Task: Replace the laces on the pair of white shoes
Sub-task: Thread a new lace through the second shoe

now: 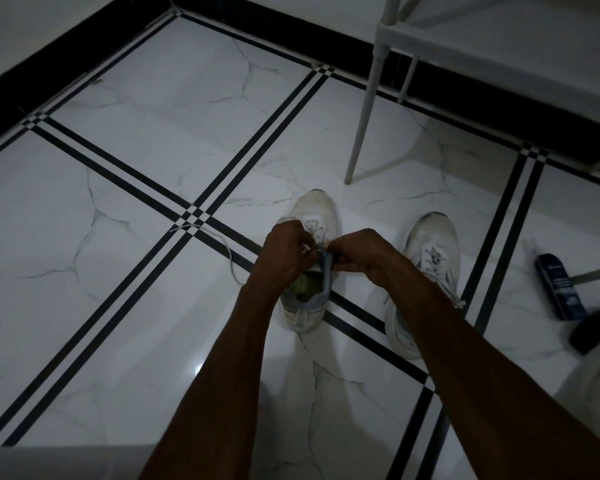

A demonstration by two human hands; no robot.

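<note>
Forearms: nearest the camera, reaching down and forward to the shoe (312, 261) on the floor (125, 188).
Left grip: left hand (286, 252) curled, pinching lace (307, 249) at the upper eyelets.
Right grip: right hand (361, 254) curled at the tongue edge; pinching lace or tongue, cannot tell which.
Lace tail: trails left across the floor (222, 242), loose.
Second shoe (426, 271): beside, apart, laced.
Risk: likely a skipped eyelet or uneven ends, owing to dim light and fingers hiding the holes; loose tail could snag.
Containers: shoe opening holds something greenish (305, 285); dark box (560, 287) lying right, contents unseen.
</note>
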